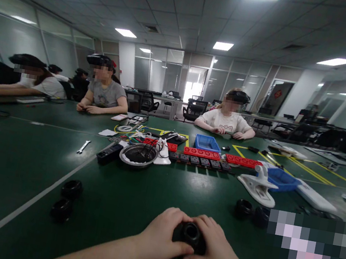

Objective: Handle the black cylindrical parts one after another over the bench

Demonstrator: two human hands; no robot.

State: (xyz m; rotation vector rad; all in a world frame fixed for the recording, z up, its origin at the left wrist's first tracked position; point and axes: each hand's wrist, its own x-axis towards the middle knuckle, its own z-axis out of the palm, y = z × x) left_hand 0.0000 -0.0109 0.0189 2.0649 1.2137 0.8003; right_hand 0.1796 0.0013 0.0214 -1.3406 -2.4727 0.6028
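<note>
Both my hands close round one small black ring-shaped part (191,234) with a round hole on top, low on the green table (134,194). My left hand (163,235) wraps its left side with curled fingers and the thumb along the front. My right hand (215,249) cups the right side, fingers bent over it. Two similar black rings (66,200) lie to the left and two more (250,211) to the right.
A round metal bowl (139,155), a black box, red and black power strips (208,158), two blue bins (207,143), a white clamp (258,187) and a wrench (83,146) lie mid-table. Several seated people work along the far and left edges.
</note>
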